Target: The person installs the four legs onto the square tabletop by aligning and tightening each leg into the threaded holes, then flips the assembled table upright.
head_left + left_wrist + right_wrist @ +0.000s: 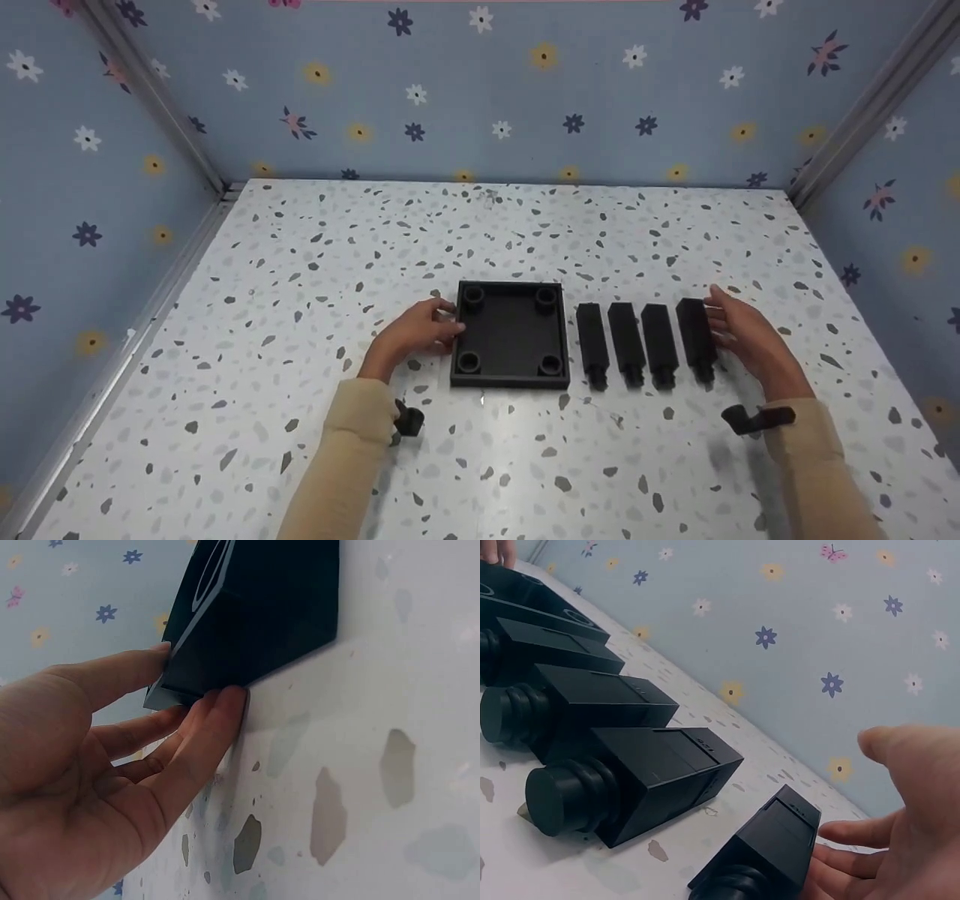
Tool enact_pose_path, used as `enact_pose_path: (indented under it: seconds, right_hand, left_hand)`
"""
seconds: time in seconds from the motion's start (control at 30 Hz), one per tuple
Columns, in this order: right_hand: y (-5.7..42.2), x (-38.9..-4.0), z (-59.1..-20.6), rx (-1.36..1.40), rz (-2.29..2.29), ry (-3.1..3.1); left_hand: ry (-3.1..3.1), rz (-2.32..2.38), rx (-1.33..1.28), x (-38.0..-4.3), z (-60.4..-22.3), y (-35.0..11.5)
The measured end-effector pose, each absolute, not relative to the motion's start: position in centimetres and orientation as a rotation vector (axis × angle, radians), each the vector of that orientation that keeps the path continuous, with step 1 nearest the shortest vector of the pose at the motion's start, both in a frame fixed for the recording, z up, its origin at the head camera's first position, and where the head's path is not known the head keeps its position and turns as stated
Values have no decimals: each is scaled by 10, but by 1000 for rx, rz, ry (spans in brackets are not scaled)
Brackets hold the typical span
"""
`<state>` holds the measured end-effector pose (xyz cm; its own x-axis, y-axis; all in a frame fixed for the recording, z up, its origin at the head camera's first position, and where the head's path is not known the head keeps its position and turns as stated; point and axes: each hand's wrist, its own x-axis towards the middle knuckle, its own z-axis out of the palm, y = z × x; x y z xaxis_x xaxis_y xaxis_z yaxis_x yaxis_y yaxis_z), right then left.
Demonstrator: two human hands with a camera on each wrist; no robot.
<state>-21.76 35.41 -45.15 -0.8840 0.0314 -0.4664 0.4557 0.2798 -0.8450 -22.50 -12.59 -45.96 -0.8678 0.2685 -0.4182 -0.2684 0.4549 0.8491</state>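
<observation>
A square black panel (510, 330) with a raised rim and a round socket in each corner lies flat, like an upturned small tabletop. My left hand (420, 330) grips its left edge, thumb over the rim and fingers against the outer side (135, 750). To the right lie several black square legs with ridged round ends towards me, side by side. My right hand (746, 330) touches the rightmost leg (697, 337) along its right side. In the right wrist view those fingers rest against this leg (772, 840), while the thumb (877, 746) stands clear of it.
Three other legs, the nearest to the panel being this one (592, 341), lie between panel and right hand. The speckled white table (510, 465) is bounded by flower-patterned walls (487, 90) at back and sides. Dark wrist mounts (757, 420) show at both cuffs.
</observation>
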Motion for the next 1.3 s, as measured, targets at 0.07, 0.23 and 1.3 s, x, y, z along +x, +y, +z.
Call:
enact_pose_path:
  seconds: [0.07, 0.23, 1.3]
  right_hand:
    - [354, -217, -454, 441, -1616, 2221]
    - [354, -213, -458, 426, -1599, 2287]
    - [353, -208, -455, 338, -1363, 2490]
  left_hand:
    - [2198, 1419, -3, -225, -460, -126]
    - [2189, 1430, -6, -225, -461, -125]
    - [2143, 1446, -16, -226, -461, -125]
